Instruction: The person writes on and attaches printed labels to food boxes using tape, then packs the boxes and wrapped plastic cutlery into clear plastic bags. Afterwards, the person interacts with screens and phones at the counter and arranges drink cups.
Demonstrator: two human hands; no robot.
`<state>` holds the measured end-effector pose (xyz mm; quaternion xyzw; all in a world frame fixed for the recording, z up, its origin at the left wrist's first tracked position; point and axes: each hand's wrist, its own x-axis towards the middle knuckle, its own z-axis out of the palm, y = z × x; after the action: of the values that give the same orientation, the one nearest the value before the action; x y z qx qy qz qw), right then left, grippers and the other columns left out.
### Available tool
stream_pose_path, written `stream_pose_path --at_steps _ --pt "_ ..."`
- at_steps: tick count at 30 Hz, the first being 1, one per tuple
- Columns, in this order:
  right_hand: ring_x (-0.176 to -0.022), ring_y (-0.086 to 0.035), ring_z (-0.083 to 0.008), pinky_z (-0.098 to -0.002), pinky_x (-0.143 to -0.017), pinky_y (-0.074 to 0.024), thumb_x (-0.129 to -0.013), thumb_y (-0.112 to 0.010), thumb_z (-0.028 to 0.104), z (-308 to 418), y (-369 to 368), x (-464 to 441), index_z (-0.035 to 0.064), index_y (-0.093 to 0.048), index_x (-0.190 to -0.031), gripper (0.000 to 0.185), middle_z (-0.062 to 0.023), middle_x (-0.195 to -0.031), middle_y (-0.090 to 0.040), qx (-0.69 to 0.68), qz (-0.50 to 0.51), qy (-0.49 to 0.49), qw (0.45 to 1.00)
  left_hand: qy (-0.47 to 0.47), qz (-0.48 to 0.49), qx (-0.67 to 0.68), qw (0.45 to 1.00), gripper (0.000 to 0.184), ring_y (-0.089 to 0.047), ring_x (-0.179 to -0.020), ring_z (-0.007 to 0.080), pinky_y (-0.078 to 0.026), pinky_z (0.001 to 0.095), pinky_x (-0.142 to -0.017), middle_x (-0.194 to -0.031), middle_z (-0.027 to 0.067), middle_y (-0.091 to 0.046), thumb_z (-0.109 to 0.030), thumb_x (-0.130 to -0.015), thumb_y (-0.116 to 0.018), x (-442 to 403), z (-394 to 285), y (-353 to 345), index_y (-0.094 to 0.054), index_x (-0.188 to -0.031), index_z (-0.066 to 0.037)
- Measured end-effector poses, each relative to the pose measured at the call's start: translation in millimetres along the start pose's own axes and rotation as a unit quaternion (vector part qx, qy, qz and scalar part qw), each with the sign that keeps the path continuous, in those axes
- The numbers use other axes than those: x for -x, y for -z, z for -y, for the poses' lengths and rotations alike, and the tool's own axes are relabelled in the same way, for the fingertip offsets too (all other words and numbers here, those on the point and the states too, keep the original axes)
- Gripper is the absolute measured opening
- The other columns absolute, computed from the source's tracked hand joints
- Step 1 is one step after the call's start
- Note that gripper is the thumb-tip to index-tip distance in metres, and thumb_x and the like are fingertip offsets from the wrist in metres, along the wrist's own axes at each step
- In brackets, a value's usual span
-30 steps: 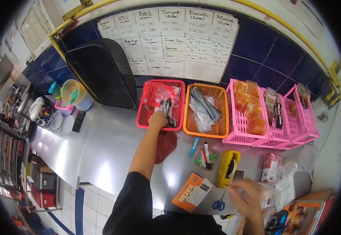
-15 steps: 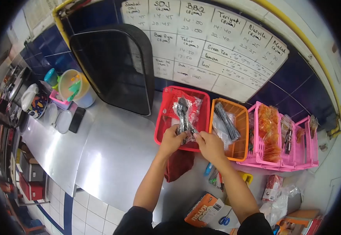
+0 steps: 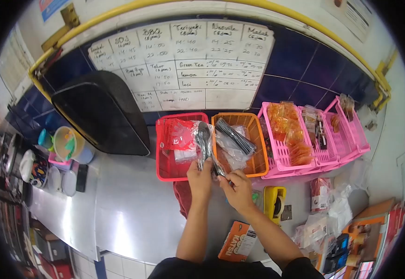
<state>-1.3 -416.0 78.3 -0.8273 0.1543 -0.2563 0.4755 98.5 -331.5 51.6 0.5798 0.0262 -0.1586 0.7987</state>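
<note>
A bundle of black plastic spoons (image 3: pixel 203 136) in clear wrap stands upright in my left hand (image 3: pixel 199 179), whose fingers are closed around the lower part. My right hand (image 3: pixel 237 189) pinches dark, wrapped ends just below and to the right of the bundle; its fingertips partly hide them. Both hands are at the near side of a red basket (image 3: pixel 159 160) and an orange basket (image 3: pixel 259 162). In the red one lies a red printed plastic packet (image 3: pixel 177 132). Black straws (image 3: pixel 235 136) and clear plastic fill part of the orange one.
Pink baskets (image 3: pixel 283 168) with sauce sachets stand at right. A yellow tape dispenser (image 3: pixel 271 201) and an orange box (image 3: pixel 236 239) lie nearer me. At the left a black tray-like panel (image 3: pixel 102 116) leans on the wall; a dark red cloth (image 3: pixel 181 195) lies below the red basket.
The view has swung right. The spoon bundle has shifted from over the red basket toward the gap beside the orange one. My right hand now sits slightly lower than my left.
</note>
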Motion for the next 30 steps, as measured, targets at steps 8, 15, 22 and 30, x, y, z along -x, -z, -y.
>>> stream_pose_path --at_steps 8,15,22,30 --pt "-0.076 -0.059 -0.0107 -0.0278 -0.060 -0.0499 -0.094 -0.067 0.023 17.8 21.8 -2.6 0.0022 -0.065 -0.096 0.021 -0.0024 -0.087 -0.062 -0.267 0.126 -0.228 0.928 -0.081 0.053 -0.002 0.995 0.022 -0.053 -0.065 0.0058 -0.043 0.0226 -0.058 -0.079 -0.0001 -0.062 -0.020 -0.098 -0.063 44.5 -25.5 2.3 -0.062 -0.103 0.001" --pt "-0.081 -0.064 -0.0115 -0.0306 -0.064 -0.0555 -0.098 -0.061 0.022 27.2 51.4 23.1 0.0054 -0.060 -0.110 0.021 -0.0013 -0.094 -0.064 -0.439 0.177 -0.320 0.821 0.035 0.146 0.019 0.988 0.033 -0.056 -0.084 0.0056 -0.046 0.0228 -0.076 -0.100 0.0020 -0.066 -0.016 -0.102 -0.055 78.4 -29.6 42.3 -0.058 -0.128 0.004" --pt "-0.084 -0.067 -0.0170 -0.0348 -0.071 -0.0574 -0.097 -0.060 0.017 53.0 67.0 57.2 -0.0013 -0.058 -0.115 0.026 -0.0078 -0.099 -0.066 -0.471 0.217 -0.309 0.797 0.028 0.200 0.058 0.978 0.035 -0.060 -0.103 0.0111 -0.046 0.0253 -0.090 -0.115 0.0078 -0.066 -0.011 -0.100 -0.055 115.6 -47.8 61.5 -0.055 -0.131 0.005" --pt "-0.085 -0.070 -0.0220 -0.0360 -0.075 -0.0584 -0.096 -0.055 0.006 61.8 70.7 66.9 -0.0029 -0.053 -0.121 0.027 -0.0149 -0.100 -0.067 -0.520 0.217 -0.315 0.764 0.093 0.236 0.164 0.953 0.054 -0.062 -0.112 0.0201 -0.049 0.0337 -0.096 -0.126 0.0151 -0.062 -0.018 -0.094 -0.066 127.9 -56.9 74.0 -0.047 -0.137 0.009"
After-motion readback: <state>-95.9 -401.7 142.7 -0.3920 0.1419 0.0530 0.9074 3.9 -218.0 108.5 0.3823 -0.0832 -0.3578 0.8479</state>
